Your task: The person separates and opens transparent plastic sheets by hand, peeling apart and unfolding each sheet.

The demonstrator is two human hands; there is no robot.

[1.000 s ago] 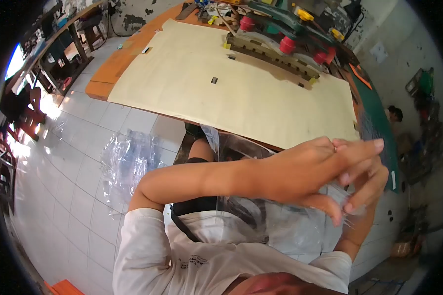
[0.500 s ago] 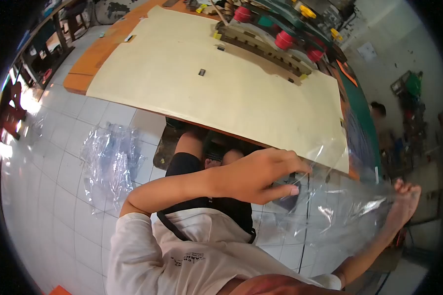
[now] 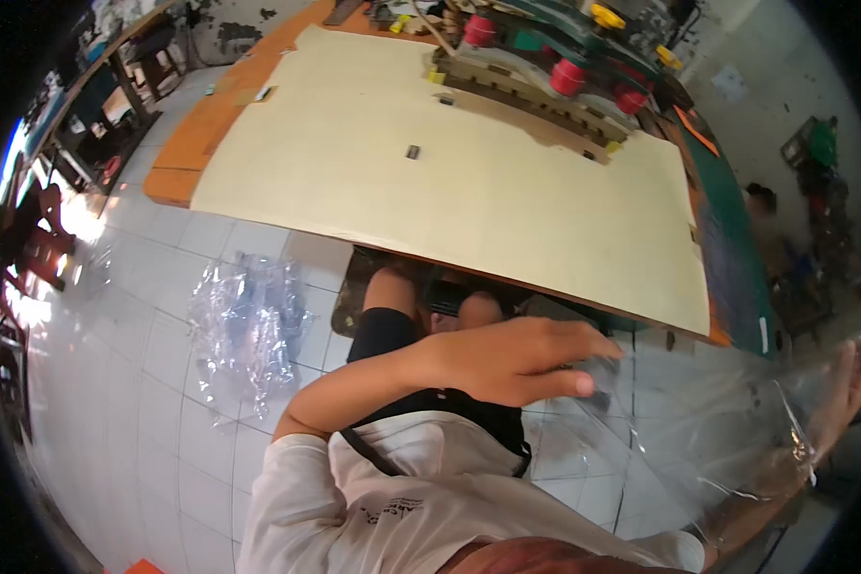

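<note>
A clear plastic sheet or bag (image 3: 708,430) stretches between my two hands, over the floor at the right of the table. My left hand (image 3: 531,362) is beside its near end, thumb and fingers apart, with the film's edge close to the fingertips; whether they touch it is unclear. Farther right, my right hand (image 3: 851,383) is raised with the film bunched at its fingers, which are partly covered and blurred. Before me a large cream sheet of paper (image 3: 450,191) covers the table, with a small dark block (image 3: 412,152) lying on it.
Across the table's back stands a green machine with red knobs (image 3: 566,77) and a long slotted bar (image 3: 526,96). Crumpled clear plastic (image 3: 249,330) lies on the tiled floor (image 3: 153,383) to the left. A person (image 3: 761,201) is at the far right.
My right hand has moved outward to the right, drawing the plastic farther across. My left hand's fingers have straightened. The whole view has shifted slightly.
</note>
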